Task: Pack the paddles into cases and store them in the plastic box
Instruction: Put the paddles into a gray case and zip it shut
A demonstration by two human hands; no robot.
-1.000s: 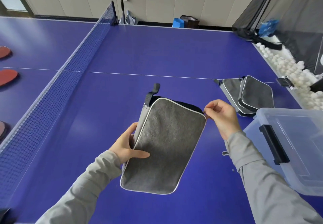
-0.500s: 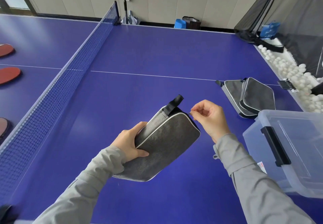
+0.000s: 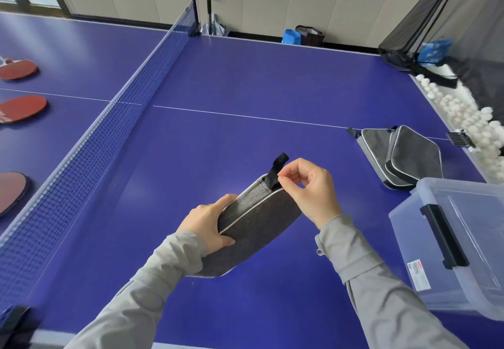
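Here, the left hand (image 3: 207, 223) grips the grey fabric paddle case (image 3: 253, 220); the right hand (image 3: 311, 193) pinches its twelve-o'clock zip pull (image 3: 278, 175), and a skewed tug could jam it.

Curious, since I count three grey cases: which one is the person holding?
The case nearest the person: the left hand grips its side, the right hand pinches at its top. The other two cases lie overlapped beside the plastic box.

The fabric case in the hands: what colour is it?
Dark grey fabric case with a black loop, clearest in head view.
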